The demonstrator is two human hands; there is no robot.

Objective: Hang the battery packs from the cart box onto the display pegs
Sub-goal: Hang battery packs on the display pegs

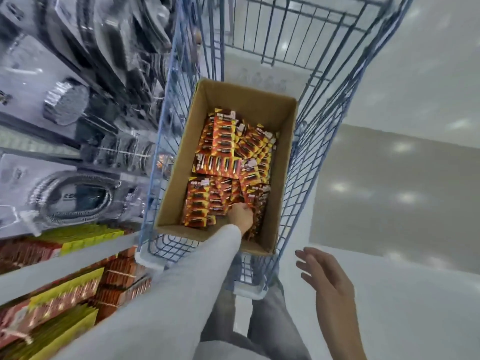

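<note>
Your left hand [241, 216] reaches into the cardboard box [179, 152] in the cart [301, 127], its fingers [244, 207] curled onto the battery packs [226, 152] near the box's near edge, though I cannot tell whether they grip one, while your right hand [327, 279] hovers relaxed and empty beside the cart's near right corner.

cart [315, 141]: centre, directly right of the shelving.
box [275, 110]: inside cart, toward its near end.
battery packs [223, 152]: in box, overlapping across its bottom.
left hand [241, 216]: inside box, near end, fingers curled on battery packs.
right hand [330, 281]: outside cart, right of its near corner, apart from it.
shelving [65, 261]: left of cart; rows of packs at near end.
</note>
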